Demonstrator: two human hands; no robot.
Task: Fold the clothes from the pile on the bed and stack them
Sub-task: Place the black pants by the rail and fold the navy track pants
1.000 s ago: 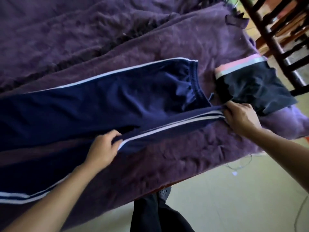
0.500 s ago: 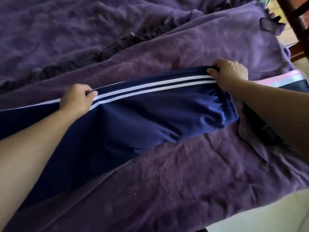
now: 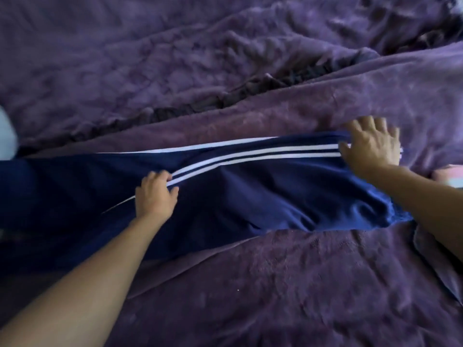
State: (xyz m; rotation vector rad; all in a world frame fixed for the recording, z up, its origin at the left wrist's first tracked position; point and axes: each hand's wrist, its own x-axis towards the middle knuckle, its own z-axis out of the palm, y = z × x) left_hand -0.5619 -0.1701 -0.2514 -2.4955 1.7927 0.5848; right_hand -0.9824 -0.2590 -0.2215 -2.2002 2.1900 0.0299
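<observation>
Navy track pants [image 3: 263, 196] with white side stripes lie lengthwise across the purple bed, one leg folded over the other. My left hand [image 3: 155, 194] pinches the striped edge near the middle of the pants. At the waistband end, my right hand [image 3: 370, 144] lies flat with its fingers spread, pressing the fabric down. A folded dark garment with a pink band [image 3: 448, 177] shows only as a sliver at the right edge, behind my right forearm.
A purple plush blanket [image 3: 275, 284] covers the bed, with a dark frilled seam [image 3: 225, 101] running diagonally behind the pants. A pale object [image 3: 6, 136] sits at the left edge.
The near leg was carried over onto the far one. My right hand has let go of the waistband and now lies flat on it. My left hand still holds the striped edge, slightly nearer.
</observation>
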